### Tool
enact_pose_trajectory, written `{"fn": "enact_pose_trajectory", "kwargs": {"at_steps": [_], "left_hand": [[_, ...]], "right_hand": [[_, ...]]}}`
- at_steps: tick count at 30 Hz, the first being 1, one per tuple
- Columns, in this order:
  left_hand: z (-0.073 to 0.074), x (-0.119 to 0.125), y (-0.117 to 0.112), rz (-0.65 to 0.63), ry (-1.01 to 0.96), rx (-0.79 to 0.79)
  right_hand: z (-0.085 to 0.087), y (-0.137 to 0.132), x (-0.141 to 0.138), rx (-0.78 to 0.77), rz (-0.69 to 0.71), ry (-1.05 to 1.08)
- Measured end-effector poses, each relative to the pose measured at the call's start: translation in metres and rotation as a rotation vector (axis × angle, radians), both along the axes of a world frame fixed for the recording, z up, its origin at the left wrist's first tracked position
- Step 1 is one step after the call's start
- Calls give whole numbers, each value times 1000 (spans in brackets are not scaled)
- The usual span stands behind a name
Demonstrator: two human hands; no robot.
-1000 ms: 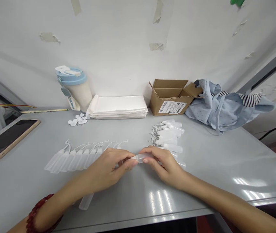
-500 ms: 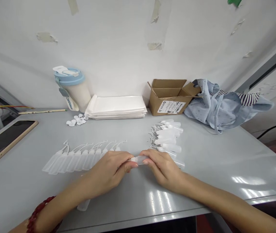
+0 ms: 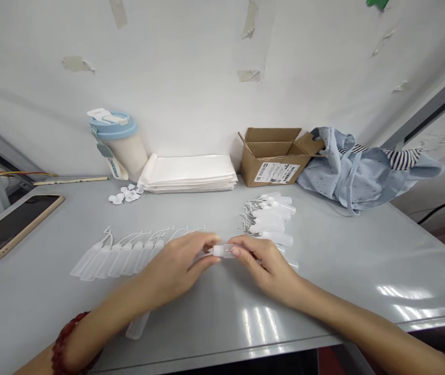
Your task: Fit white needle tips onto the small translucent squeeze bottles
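Observation:
Both my hands meet over the middle of the grey table [image 3: 343,260]. My right hand [image 3: 263,265] pinches a small clear plastic bottle [image 3: 225,250] by its body. My left hand [image 3: 179,263] has its fingertips closed on the bottle's white cap end. To the left, a row of several flat, capped bottles [image 3: 123,252] lies side by side. Behind my right hand sits a loose pile of bottles [image 3: 270,219]. One more clear bottle [image 3: 138,325] lies under my left forearm.
A blue-lidded tumbler [image 3: 119,143], a stack of white bags [image 3: 189,173], an open cardboard box [image 3: 275,156] and a crumpled blue cloth [image 3: 359,172] line the back wall. Small white caps [image 3: 125,194] lie near the tumbler. A phone [image 3: 9,224] rests at the left edge.
Both hands have lifted slightly and shifted away from me with the bottle between them. My left fingers have moved along the cap end.

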State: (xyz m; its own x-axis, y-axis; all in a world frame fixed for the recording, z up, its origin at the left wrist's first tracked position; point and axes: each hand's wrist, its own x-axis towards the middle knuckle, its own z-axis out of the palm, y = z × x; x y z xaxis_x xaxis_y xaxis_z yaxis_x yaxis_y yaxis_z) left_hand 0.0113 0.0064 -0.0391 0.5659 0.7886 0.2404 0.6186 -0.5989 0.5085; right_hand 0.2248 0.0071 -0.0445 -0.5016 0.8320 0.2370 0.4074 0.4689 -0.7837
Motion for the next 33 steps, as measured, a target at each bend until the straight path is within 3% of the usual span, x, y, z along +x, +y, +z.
{"fn": "enact_pose_trajectory", "kwargs": {"at_steps": [2, 3, 6, 10, 13, 20, 24, 33], "left_hand": [[9, -9, 9, 125, -82, -217], [13, -16, 15, 180, -133, -251], [23, -45, 34, 415, -157, -194], [21, -91, 57, 711, 59, -73], [11, -115, 69, 821, 153, 10], [-9, -124, 81, 704, 275, 110], [-11, -122, 83, 624, 306, 127], [-13, -125, 93, 581, 351, 76]], "right_hand": [[-2, 4, 4, 228, -40, -70], [-4, 8, 7, 362, -68, -111], [-11, 21, 15, 711, -177, -244], [-18, 31, 19, 858, -279, -468], [-20, 31, 17, 861, -295, -598], [-15, 20, 9, 856, -221, -547], [-13, 13, 2, 851, -142, -478], [-11, -3, -7, 849, 51, -357]]}}
